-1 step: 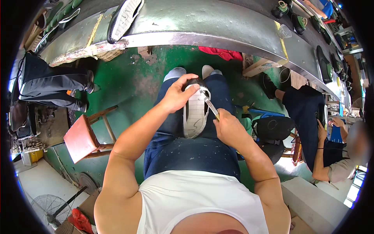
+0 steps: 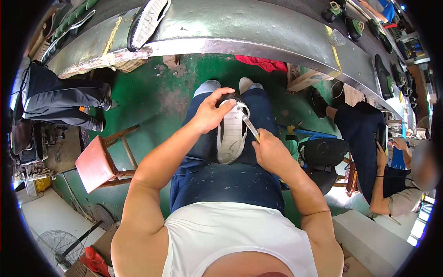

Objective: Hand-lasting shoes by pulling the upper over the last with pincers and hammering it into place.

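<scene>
Gripping illegibly scrawled shoe (image 2: 232, 136) in left hand (image 2: 212, 112), metal tool (image 2: 248, 123) in right hand (image 2: 271, 150). Sits near stool (image 2: 96, 164), faces worktop (image 2: 230, 23).

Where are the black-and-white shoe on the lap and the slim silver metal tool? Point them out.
Black-and-white shoe (image 2: 231, 135), head view: its pale upturned face.
Slim silver metal tool (image 2: 249, 124), head view: its shaft.

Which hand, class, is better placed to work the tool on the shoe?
Probably the right hand: it grips the slim tool, its tip at the shoe, while the left hand holds the shoe's far end.
</scene>
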`<action>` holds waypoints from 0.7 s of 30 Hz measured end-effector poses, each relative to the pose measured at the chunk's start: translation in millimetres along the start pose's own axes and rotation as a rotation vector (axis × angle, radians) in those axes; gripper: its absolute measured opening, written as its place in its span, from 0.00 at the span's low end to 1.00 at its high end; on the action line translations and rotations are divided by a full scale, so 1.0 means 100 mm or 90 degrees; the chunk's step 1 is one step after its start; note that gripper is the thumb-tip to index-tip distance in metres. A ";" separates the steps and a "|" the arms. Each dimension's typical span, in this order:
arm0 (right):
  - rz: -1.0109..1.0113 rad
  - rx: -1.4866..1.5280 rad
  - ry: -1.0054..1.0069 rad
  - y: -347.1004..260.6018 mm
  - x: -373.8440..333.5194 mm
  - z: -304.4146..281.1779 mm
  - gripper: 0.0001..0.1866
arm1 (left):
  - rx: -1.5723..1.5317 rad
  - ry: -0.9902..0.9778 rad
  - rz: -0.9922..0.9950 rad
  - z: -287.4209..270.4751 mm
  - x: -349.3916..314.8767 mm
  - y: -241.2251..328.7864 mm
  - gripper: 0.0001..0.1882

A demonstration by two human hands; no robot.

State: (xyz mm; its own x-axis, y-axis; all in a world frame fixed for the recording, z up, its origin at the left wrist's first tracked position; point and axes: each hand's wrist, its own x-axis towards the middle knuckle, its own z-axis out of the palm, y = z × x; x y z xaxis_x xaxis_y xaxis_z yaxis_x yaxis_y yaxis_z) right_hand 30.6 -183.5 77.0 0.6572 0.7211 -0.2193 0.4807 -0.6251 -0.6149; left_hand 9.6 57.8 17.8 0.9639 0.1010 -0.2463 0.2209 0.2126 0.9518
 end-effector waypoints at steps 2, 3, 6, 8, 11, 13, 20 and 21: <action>-0.038 0.000 0.025 0.06 0.02 -0.02 0.09 | 0.000 0.008 0.010 0.00 0.03 -0.02 0.21; 0.010 0.122 -0.059 0.13 0.04 -0.10 0.09 | 0.001 0.016 0.019 -0.01 0.03 -0.02 0.19; 0.099 0.317 -0.136 0.03 -0.02 -0.29 0.11 | 0.068 0.007 0.051 -0.02 0.04 -0.05 0.21; 0.038 0.402 0.025 -0.03 -0.05 -0.26 0.14 | 0.079 -0.014 0.056 0.00 0.03 -0.04 0.21; 0.011 0.190 0.088 0.10 0.21 -0.13 0.18 | 0.104 -0.059 0.066 0.02 0.08 -0.02 0.23; 0.180 0.327 -0.121 0.16 0.39 -0.21 0.19 | 0.121 -0.069 0.027 -0.03 0.12 -0.12 0.24; -0.118 0.643 0.460 0.50 1.13 0.39 0.18 | 0.018 -0.116 -0.249 0.07 0.72 -0.33 0.25; -0.123 0.675 0.502 0.56 1.23 0.55 0.17 | 0.030 -0.120 -0.257 0.07 0.75 -0.37 0.25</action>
State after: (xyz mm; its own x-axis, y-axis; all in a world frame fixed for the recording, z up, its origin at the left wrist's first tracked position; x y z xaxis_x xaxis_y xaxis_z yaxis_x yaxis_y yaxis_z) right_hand 106.4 -113.8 -25.7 0.9608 0.1816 0.2096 0.1590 0.2587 -0.9528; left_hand 75.1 50.8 -34.7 0.8087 -0.1609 -0.5657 0.5868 0.1542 0.7949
